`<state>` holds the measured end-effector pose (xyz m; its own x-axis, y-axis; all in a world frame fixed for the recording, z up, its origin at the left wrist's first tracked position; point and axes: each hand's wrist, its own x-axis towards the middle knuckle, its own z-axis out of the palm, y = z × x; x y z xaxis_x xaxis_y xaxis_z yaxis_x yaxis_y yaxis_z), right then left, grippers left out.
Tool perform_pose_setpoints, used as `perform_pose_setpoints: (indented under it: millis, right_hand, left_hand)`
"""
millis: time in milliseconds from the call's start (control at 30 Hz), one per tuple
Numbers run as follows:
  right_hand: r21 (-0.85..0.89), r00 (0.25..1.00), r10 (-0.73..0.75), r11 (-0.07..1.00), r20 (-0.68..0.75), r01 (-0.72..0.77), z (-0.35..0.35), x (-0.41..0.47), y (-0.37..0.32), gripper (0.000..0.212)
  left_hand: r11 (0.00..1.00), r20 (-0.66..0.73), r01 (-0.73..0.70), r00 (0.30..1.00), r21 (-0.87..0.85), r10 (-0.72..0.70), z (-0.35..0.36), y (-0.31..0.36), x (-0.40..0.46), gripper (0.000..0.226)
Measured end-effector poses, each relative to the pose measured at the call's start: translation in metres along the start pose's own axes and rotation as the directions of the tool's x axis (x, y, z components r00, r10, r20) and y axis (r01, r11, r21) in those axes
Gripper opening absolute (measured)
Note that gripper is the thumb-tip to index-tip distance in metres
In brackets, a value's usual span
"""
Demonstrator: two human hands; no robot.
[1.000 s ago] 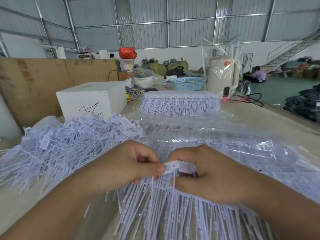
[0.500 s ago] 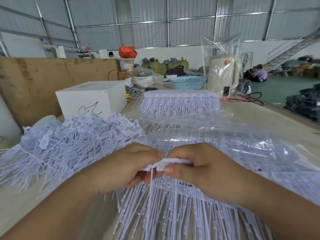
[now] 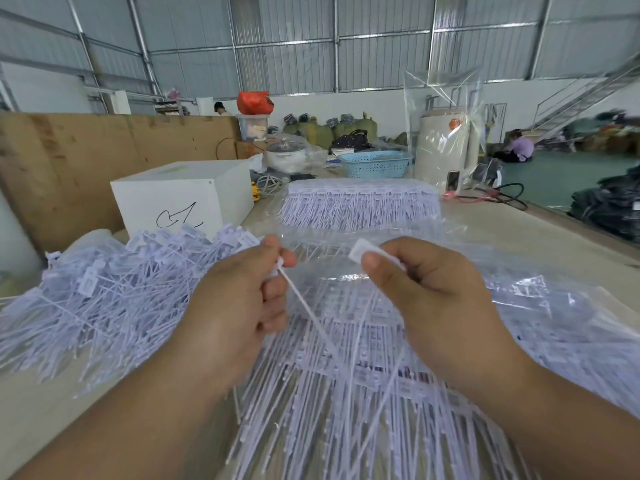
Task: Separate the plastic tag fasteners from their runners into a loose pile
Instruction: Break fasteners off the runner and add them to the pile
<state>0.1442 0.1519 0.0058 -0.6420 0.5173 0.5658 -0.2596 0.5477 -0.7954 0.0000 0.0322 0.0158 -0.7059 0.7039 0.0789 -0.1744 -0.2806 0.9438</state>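
Above the sheets of unseparated fasteners (image 3: pixel 346 393), the left hand (image 3: pixel 239 306) pinches the head of a single fastener (image 3: pixel 304 306) whose tail trails down to the right, while the right hand (image 3: pixel 426 289) grips the runner strip (image 3: pixel 363 252). The loose pile (image 3: pixel 114 289) lies just to the left. A clean job probably means dropping this piece onto that pile, then twisting off the next one close to the runner.

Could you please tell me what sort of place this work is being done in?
It looks like a warehouse or small packing workshop. Corrugated metal walls on steel framing enclose it, stuffed sacks stand along the far wall, and the worktable holds a loose pile of tag fasteners beside bagged ones.
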Motion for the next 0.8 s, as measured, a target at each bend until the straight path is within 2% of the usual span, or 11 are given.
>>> perform_pose_setpoints:
  millis: [67,133,200,267,333,433,600,700,800]
  right_hand:
    - [0.017,0.991,0.003,1.0,0.134,-0.006,0.001,-0.003,0.001,0.025]
    - [0.012,0.963,0.024,1.0,0.27,-0.028,0.004,-0.007,0.004,0.016]
    - [0.007,0.947,0.06,0.998,0.315,-0.065,0.004,-0.008,0.007,0.017]
    - [0.007,0.944,0.073,0.997,0.322,-0.08,0.002,-0.008,0.009,0.022]
    - [0.018,0.936,0.061,0.997,0.346,-0.072,0.001,-0.007,0.009,0.021]
    - [0.07,0.94,0.043,0.995,0.337,-0.071,0.001,-0.007,0.011,0.02]
    - [0.109,0.95,0.041,0.991,0.31,-0.079,0.001,-0.007,0.011,0.018]
    - [0.054,0.949,0.037,0.997,0.314,-0.057,0.002,-0.006,0.01,0.021]
    - [-0.054,0.933,0.055,0.998,0.356,-0.038,0.004,-0.006,0.006,0.03]
  left_hand:
    - [0.986,0.076,-0.038,0.997,0.16,0.026,-0.001,-0.001,-0.002,0.023]
    - [0.961,0.196,-0.061,0.981,0.269,0.008,0.004,-0.004,-0.009,0.026]
    - [0.926,0.248,-0.09,0.969,0.367,-0.004,0.008,-0.004,-0.012,0.035]
    - [0.899,0.24,-0.1,0.971,0.427,-0.006,0.009,-0.002,-0.013,0.034]
    - [0.891,0.217,-0.08,0.976,0.447,-0.021,0.008,0.0,-0.014,0.029]
    - [0.896,0.196,-0.05,0.98,0.44,-0.041,0.009,0.0,-0.015,0.035]
    - [0.88,0.167,-0.108,0.985,0.462,0.034,0.009,-0.003,-0.011,0.045]
    - [0.884,0.212,-0.039,0.975,0.466,-0.069,0.006,-0.005,-0.01,0.044]
    - [0.918,0.318,0.047,0.93,0.394,-0.184,0.008,-0.009,-0.014,0.047]
